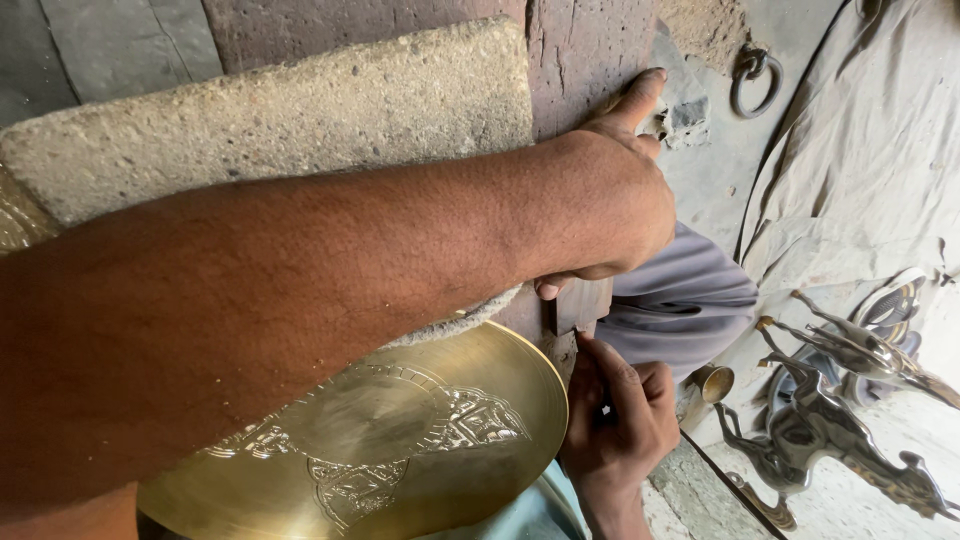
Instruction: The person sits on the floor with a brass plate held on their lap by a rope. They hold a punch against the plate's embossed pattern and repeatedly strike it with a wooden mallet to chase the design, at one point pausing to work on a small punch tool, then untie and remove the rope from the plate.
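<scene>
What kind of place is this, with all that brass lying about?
Probably a metal craftsman's workshop. An engraved brass plate lies by a rough stone slab, metal horse figures lie on a cloth, and one hand holds a small tool against the plate's edge.

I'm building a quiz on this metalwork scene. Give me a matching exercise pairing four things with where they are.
Things:
1. engraved brass plate
2. dark metal ring
3. silvery horse figures
4. small brass cup

Places:
a. on the pale cloth, at the right
b. bottom centre, below the forearm
c. just beside the grey fabric
d. top right of the view

Pairs: 1-b, 2-d, 3-a, 4-c
</scene>
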The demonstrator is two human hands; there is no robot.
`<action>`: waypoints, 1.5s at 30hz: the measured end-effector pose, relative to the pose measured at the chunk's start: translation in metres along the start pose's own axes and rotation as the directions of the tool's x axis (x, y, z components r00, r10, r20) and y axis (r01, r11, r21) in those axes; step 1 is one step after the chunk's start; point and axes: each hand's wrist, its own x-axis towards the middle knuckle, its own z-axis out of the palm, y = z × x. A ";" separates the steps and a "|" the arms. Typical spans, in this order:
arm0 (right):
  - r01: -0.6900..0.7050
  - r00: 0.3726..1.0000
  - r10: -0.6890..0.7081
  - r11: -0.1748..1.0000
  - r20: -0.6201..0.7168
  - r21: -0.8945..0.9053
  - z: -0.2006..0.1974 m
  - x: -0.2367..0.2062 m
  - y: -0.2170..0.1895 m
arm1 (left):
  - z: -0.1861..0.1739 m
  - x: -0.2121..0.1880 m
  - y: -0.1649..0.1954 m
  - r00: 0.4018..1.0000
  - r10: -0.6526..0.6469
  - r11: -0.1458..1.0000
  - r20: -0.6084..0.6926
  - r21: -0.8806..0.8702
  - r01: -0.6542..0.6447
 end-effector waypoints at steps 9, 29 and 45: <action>0.120 0.993 -0.120 0.993 -0.011 0.006 0.009 0.019 0.002 | 0.005 -0.003 0.004 1.000 -0.017 0.998 -0.023 -0.059 0.016; 0.260 0.965 -0.260 0.965 -0.016 -0.020 0.011 0.033 0.010 | 0.005 0.005 -0.001 0.996 -0.062 0.994 -0.061 -0.089 0.057; 0.223 0.975 -0.223 0.974 -0.006 -0.036 0.008 0.030 0.009 | 0.001 0.009 -0.004 0.999 -0.049 0.999 -0.024 -0.018 0.048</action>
